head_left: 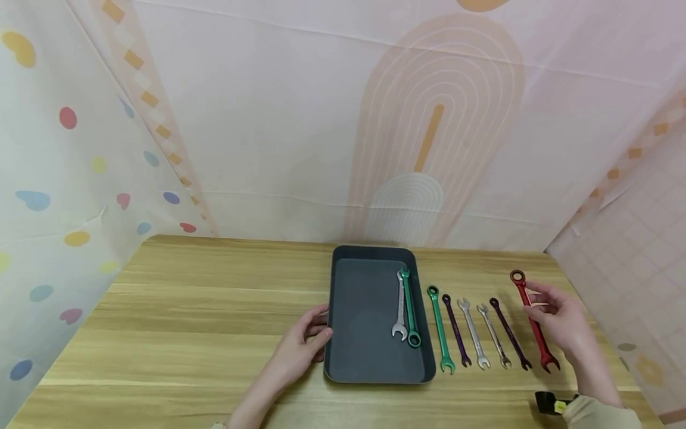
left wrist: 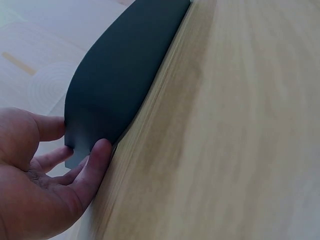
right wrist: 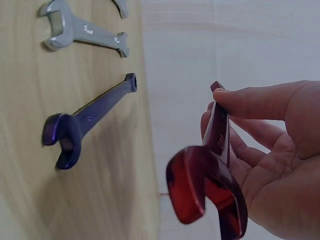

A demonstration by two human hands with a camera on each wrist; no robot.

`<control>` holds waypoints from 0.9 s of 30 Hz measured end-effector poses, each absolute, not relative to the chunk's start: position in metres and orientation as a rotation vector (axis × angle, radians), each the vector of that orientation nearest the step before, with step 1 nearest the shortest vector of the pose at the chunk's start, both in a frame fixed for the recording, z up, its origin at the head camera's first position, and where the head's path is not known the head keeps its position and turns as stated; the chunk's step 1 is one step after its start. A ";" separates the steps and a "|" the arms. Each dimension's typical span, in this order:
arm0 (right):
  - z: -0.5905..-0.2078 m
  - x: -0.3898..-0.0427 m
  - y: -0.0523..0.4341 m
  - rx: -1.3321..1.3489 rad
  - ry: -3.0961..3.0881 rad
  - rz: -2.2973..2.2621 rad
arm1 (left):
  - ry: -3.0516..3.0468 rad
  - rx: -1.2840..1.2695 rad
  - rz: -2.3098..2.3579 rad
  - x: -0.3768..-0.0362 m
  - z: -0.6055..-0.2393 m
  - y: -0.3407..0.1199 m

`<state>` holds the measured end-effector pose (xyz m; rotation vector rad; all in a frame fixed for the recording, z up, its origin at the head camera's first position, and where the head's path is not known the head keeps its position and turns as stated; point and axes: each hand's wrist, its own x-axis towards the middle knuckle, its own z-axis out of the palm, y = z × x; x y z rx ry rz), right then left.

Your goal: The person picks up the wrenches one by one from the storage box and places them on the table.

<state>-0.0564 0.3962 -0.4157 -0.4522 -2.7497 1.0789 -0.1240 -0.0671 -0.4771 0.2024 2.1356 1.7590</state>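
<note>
On the left, the left hand (head_left: 302, 345) rests against the near left edge of the dark tray (head_left: 354, 357); in the left wrist view its thumb and fingers (left wrist: 97, 160) lie almost straight against the tray's corner, bracing it rather than clasping it. The tray sits in the middle of the wooden table (head_left: 187, 310) and already holds two tools along its right side, a silver wrench (head_left: 400, 313) and a green wrench (head_left: 410, 310) lying side by side and touching.

Just right of the tray a row of wrenches lies on the table, roughly parallel and slightly apart: a second green one (head_left: 440, 328), a purple one (head_left: 456, 329), two silver ones (head_left: 474, 333) (head_left: 494, 336), and a dark purple wrench (head_left: 510, 333).

At the far right the right hand (head_left: 557, 319) holds the red wrench (head_left: 533, 322). The right wrist view shows thumb and fingertips (right wrist: 250, 102) pinching its shaft, with the open end lifted clear of the wood, so the grip looks light and closed only around the handle.

The step in hand seems to be picking the red wrench out of the row. A move toward the tray would call for carrying it leftward over the other wrenches without knocking them, then laying it flat beside the two already inside, while the left hand keeps the tray from sliding
</note>
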 end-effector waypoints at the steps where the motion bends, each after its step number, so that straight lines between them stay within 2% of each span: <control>1: -0.416 -0.057 0.397 -0.463 -2.762 1.081 | 2.134 0.205 1.759 -0.124 -0.477 -0.067; 27: -0.432 -0.066 0.404 -0.520 -2.985 1.074 | 2.144 0.184 1.746 -0.124 -0.477 -0.066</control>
